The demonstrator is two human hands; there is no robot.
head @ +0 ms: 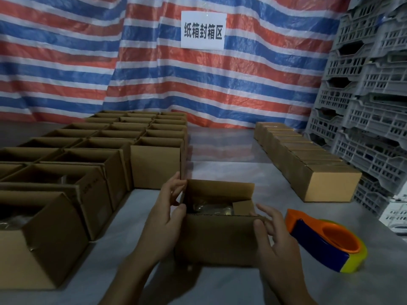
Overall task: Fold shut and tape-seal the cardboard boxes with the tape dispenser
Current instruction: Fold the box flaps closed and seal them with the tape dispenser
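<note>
Grey desk (pixel 220 287) before a striped tarp (pixel 242 84): left grip (pixel 167 208) clasps the open box (pixel 215 238) by its left edge, right grip (pixel 275 234) touches its right corner loose-fingered, tape dispenser (pixel 326 241) just rightward

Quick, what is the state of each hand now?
Left hand: holding the open box by its left side.
Right hand: open, touching its right corner.

On the counter (pixel 209 287), an open box (pixel 217 236) sits front and centre, the tape dispenser (pixel 326 241) just right of it. More open boxes (pixel 155 166) fill the left; closed boxes (pixel 308 160) line the right, with crates (pixel 374 119) stacked beyond them.
</note>
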